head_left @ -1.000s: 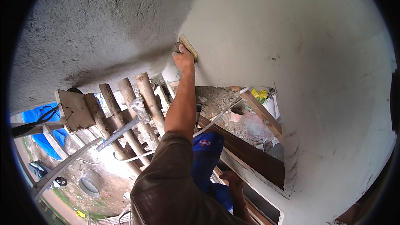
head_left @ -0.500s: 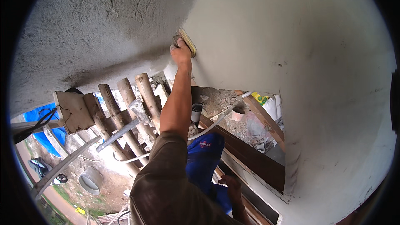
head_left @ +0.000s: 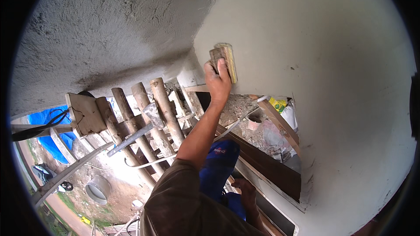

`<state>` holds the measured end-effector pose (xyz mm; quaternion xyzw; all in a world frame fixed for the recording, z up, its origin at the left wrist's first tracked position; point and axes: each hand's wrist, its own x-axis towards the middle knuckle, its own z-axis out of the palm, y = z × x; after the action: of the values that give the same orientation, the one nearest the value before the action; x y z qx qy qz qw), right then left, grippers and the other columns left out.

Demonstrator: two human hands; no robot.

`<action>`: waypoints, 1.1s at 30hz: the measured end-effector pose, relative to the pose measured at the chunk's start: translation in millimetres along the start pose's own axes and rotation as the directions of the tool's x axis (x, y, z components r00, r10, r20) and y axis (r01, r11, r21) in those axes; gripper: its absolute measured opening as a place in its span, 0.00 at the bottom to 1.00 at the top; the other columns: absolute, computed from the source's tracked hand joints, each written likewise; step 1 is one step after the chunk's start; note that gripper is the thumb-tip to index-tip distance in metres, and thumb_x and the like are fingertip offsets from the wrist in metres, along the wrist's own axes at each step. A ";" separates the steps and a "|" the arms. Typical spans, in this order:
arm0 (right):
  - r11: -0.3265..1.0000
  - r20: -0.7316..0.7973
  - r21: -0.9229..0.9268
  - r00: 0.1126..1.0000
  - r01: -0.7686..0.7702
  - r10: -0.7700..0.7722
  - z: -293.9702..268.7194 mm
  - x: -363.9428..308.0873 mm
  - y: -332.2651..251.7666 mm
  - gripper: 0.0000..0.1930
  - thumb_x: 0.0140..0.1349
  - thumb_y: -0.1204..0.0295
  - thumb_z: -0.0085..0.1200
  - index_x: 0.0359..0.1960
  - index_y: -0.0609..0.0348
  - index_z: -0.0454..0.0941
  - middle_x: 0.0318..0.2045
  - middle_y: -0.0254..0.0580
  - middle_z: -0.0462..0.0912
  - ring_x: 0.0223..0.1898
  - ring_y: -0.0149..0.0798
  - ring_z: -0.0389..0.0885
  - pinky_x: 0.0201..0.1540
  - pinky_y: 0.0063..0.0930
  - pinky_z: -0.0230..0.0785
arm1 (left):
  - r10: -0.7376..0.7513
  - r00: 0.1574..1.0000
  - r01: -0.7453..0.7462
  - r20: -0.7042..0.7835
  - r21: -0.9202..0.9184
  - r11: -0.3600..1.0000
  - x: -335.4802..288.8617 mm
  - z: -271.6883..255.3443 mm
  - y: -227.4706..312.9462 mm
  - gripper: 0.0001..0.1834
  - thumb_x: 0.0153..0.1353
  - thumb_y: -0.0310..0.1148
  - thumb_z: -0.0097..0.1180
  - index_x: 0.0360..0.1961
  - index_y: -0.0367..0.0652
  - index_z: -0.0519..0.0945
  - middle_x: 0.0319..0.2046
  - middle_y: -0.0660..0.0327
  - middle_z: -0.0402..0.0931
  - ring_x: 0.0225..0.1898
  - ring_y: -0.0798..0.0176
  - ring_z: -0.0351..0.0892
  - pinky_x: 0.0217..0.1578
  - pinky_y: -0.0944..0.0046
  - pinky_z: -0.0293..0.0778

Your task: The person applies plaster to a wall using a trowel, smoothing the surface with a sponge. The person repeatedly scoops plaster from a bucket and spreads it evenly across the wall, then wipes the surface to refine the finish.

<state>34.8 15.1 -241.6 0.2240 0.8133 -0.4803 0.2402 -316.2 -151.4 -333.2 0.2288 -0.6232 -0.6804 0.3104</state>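
My left hand [head_left: 218,76] is closed around the grip of a sponge float [head_left: 228,59], a block with a yellowish pad. The pad lies against the pale plastered wall [head_left: 271,39], just right of the corner with the rough grey surface [head_left: 122,26]. Low in the view, my right hand [head_left: 246,192] hangs beside my blue-clad leg [head_left: 218,157]. Its fingers look curled, and whatever may be inside them is hidden in shade.
Round wooden poles [head_left: 162,109] stand left of my arm, with a hammer-like tool [head_left: 140,131] across them. A window-like opening shows rubble and a bucket [head_left: 254,123], bordered by a wooden plank [head_left: 280,124]. On the ground far below stands a metal tub [head_left: 98,189].
My left hand has moved the sponge float rightward and slightly down, from the corner onto the pale wall. The view has shifted slightly. My right hand stays low by the leg.
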 end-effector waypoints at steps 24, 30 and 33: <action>0.990 -0.009 0.035 0.990 0.139 -0.139 -10.8 -13.1 29.4 0.18 0.71 0.67 0.38 0.47 0.73 0.74 0.38 0.49 0.83 0.45 0.40 0.83 0.51 0.31 0.74 | 0.088 0.993 -0.090 -0.082 -0.027 0.996 70.5 26.5 118.8 0.13 0.66 0.35 0.54 0.34 0.35 0.71 0.25 0.48 0.75 0.25 0.48 0.77 0.28 0.55 0.72; 0.989 0.014 0.016 0.989 0.144 -0.145 -1.4 -12.9 34.4 0.18 0.70 0.68 0.38 0.46 0.72 0.75 0.38 0.49 0.84 0.45 0.40 0.83 0.53 0.32 0.72 | 0.440 0.898 -0.438 0.009 -0.086 0.895 19.5 21.6 141.7 0.14 0.67 0.36 0.52 0.34 0.34 0.71 0.25 0.48 0.77 0.26 0.51 0.78 0.29 0.55 0.72; 0.973 0.003 -0.024 0.973 0.231 -0.231 -6.2 -18.3 39.2 0.18 0.69 0.68 0.39 0.46 0.72 0.75 0.38 0.49 0.84 0.44 0.40 0.83 0.52 0.32 0.72 | 0.143 0.989 -0.143 -0.035 -0.017 0.990 59.8 23.1 132.1 0.12 0.67 0.34 0.52 0.37 0.34 0.72 0.27 0.47 0.76 0.27 0.46 0.78 0.30 0.54 0.73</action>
<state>71.4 35.3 -254.3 0.1251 0.8394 -0.4953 0.1855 -356.2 -181.4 -195.2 0.1917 -0.6261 -0.6585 0.3709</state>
